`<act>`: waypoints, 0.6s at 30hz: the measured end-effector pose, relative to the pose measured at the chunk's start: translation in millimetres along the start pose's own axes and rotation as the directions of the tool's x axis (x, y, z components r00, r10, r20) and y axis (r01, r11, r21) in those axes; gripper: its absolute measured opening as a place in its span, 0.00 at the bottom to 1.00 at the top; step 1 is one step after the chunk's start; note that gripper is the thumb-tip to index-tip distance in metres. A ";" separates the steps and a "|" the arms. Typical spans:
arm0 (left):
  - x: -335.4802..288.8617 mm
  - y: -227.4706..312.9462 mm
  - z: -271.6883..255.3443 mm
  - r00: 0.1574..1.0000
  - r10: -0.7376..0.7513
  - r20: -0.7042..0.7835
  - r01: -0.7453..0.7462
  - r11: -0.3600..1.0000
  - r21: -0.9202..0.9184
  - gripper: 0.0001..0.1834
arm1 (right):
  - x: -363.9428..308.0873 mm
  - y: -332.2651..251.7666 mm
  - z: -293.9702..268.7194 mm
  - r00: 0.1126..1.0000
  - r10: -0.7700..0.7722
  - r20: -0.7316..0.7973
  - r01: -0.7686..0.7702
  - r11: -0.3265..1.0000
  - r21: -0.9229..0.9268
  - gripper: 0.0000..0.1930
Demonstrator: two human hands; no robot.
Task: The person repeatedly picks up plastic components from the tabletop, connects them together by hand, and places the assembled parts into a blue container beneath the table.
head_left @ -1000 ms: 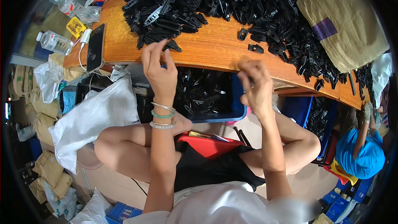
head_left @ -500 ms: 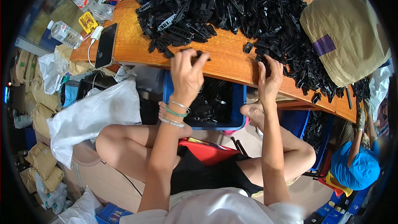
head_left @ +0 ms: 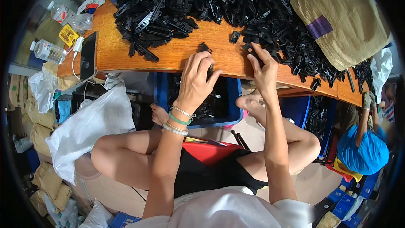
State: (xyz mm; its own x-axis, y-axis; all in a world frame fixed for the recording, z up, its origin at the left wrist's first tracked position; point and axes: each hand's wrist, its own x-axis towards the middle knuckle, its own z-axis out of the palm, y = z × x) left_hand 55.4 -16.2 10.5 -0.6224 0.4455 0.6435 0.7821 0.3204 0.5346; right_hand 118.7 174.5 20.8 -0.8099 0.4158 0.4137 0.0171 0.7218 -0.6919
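A big heap of black plastic parts [head_left: 202, 0] covers the far side of the wooden table [head_left: 177, 55]. My left hand [head_left: 196, 78], with bracelets at the wrist, is at the table's near edge. Its fingers are curled toward the thumb around a dark part [head_left: 209, 71], mostly hidden by the hand. Just past the fingertips a small black piece [head_left: 205, 47] shows. My right hand [head_left: 265, 71] rests at the heap's near right side, its thumb and fingertips closed around a small black plastic part [head_left: 249, 50]. A small squarish black part [head_left: 234, 37] lies alone beyond it.
Below the table edge stands a blue bin [head_left: 198, 122] with black parts. A tan sack [head_left: 341, 17] sits on the right of the table. A phone [head_left: 88, 55] and plastic bottles [head_left: 48, 51] are at left. A co-worker in a blue shirt [head_left: 363, 147] sits at far right.
The view has shifted, so the table appears farther left. Relative to the table, my left hand has moved right, nearer my right hand. My right hand has moved slightly along the heap's edge.
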 end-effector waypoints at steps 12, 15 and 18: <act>17.4 -17.8 -11.4 0.984 -0.099 0.148 0.121 0.982 -0.148 0.09 | 4.4 -10.9 -8.1 0.949 -0.023 0.315 -0.047 0.976 0.213 0.14; 19.0 -18.5 -9.9 0.986 -0.080 0.143 0.099 0.986 -0.132 0.09 | 4.4 -9.6 -10.5 0.934 -0.006 0.357 -0.069 0.978 0.195 0.13; 23.3 -15.4 -7.5 0.984 -0.056 0.170 0.081 0.986 -0.145 0.10 | 1.3 -20.5 -0.7 0.934 0.001 0.357 -0.079 0.976 0.204 0.13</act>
State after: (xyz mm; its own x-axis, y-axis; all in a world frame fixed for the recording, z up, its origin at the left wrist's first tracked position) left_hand 28.6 -16.9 21.4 -0.6505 0.5629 0.5099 0.7160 0.2306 0.6589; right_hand 117.6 160.7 35.9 -0.9658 0.1917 0.1748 -0.0390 0.5590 -0.8282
